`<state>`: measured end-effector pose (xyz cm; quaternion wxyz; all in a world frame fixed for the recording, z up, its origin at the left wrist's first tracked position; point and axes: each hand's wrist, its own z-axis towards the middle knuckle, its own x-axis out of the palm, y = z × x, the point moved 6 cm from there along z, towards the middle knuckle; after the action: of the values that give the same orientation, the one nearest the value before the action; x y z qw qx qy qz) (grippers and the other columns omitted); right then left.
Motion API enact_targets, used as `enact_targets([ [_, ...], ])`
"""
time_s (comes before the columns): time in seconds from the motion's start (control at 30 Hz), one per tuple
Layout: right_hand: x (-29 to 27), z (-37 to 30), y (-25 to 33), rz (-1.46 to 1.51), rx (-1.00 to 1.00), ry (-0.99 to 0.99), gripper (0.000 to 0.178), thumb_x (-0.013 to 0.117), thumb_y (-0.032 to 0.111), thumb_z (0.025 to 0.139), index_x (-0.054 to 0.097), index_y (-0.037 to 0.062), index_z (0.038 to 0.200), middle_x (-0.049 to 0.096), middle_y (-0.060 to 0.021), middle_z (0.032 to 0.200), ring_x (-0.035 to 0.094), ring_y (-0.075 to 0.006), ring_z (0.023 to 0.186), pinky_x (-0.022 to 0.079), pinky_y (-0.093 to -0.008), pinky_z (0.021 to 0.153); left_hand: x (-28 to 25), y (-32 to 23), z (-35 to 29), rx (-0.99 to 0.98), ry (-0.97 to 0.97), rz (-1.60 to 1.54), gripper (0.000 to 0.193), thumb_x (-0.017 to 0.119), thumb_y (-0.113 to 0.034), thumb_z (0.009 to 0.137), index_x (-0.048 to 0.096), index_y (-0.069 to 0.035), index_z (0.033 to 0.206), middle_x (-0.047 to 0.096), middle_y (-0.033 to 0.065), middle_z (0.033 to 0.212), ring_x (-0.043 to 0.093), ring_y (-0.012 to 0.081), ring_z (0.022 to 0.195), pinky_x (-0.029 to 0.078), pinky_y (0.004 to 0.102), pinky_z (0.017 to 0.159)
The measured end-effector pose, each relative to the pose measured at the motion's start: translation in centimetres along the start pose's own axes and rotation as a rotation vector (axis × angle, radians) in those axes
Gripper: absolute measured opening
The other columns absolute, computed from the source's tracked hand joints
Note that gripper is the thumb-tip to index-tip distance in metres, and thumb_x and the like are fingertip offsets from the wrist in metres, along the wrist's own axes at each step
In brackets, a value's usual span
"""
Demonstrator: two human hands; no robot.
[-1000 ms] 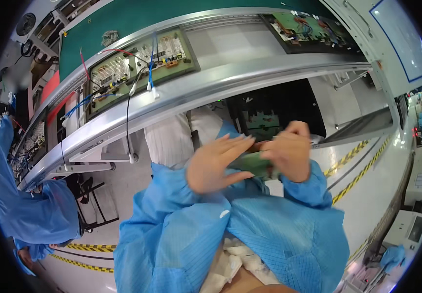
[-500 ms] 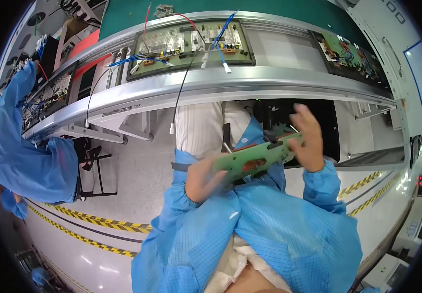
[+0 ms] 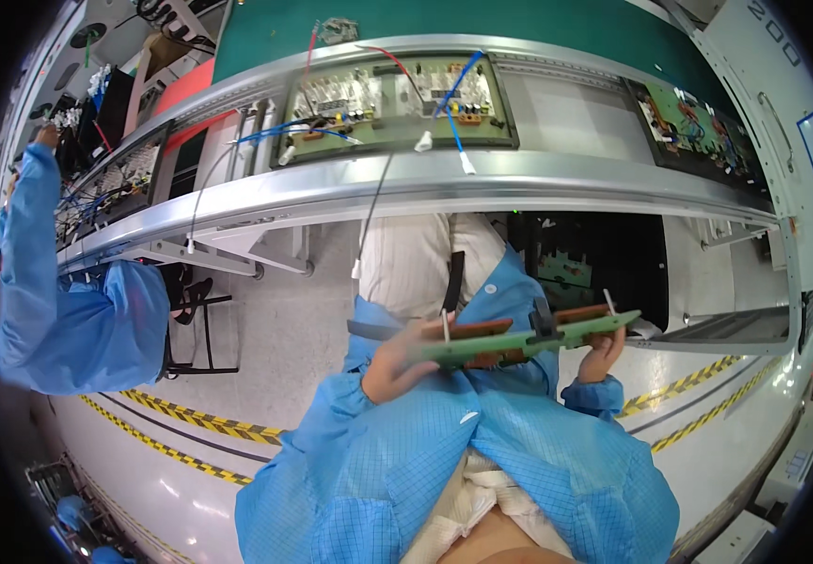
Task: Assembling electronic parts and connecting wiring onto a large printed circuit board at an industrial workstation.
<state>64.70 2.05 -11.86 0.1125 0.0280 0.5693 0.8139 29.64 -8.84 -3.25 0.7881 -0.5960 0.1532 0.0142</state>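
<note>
Head view is showing a green board (image 3: 530, 340) lying between the person's two hands, in front of the lap and on the near side of the bench's metal rail (image 3: 519, 179). Its long edge is running nearly level, the right end sitting a little higher in the view than the left. The left hand (image 3: 393, 368) is gripping the left end, partly closed around it, with the thumb resting on the near side and the fingers reaching behind. The right hand (image 3: 600, 357) is supporting the right end from below, its fingers bending up against it; the board is hiding part of this grip, so how tightly it is closing I cannot tell. Red-brown strips (image 3: 475, 329) are lying along the board's far side, a black upright piece (image 3: 544, 322) is rising near the middle, and metal pins (image 3: 610, 302) are sticking up near both ends. Beyond the rail, a framed circuit board (image 3: 404, 125) is sitting with blue wires (image 3: 457, 136) trailing over it, and a dark-framed board (image 3: 693, 127) is lying further right. At the far left, a co-worker's blue sleeve (image 3: 35, 207) is stretching toward the bench.
</note>
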Motion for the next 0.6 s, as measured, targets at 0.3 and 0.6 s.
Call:
enact_targets([
  [0.3, 9.9, 16.2, 24.1, 0.450, -0.547, 0.191, 0.057, 0.055, 0.040, 0.093, 0.043, -0.0021, 0.129, 0.057, -0.0126, 0.113, 0.058, -0.0170, 0.098, 0.047, -0.0305, 0.084, -13.0, -16.6, 0.6, 0.343, -0.752, 0.018, 0.047, 0.062, -0.012, 0.083, 0.049, -0.001, 0.127, 0.047, 0.0147, 0.129, 0.047, 0.0262, 0.118, 0.045, 0.0357, 0.092],
  [0.6, 24.3, 26.5, 42.2, 0.379, -1.022, 0.449, 0.053, 0.050, 0.032, 0.098, 0.034, 0.0002, 0.137, 0.051, -0.0102, 0.125, 0.048, -0.0170, 0.111, 0.038, -0.0287, 0.095, -36.4, -27.9, 15.4, 0.355, -0.715, 0.319, 0.032, 0.052, -0.022, 0.097, 0.050, -0.008, 0.125, 0.054, 0.0017, 0.118, 0.051, 0.0138, 0.106, 0.038, 0.0293, 0.090],
])
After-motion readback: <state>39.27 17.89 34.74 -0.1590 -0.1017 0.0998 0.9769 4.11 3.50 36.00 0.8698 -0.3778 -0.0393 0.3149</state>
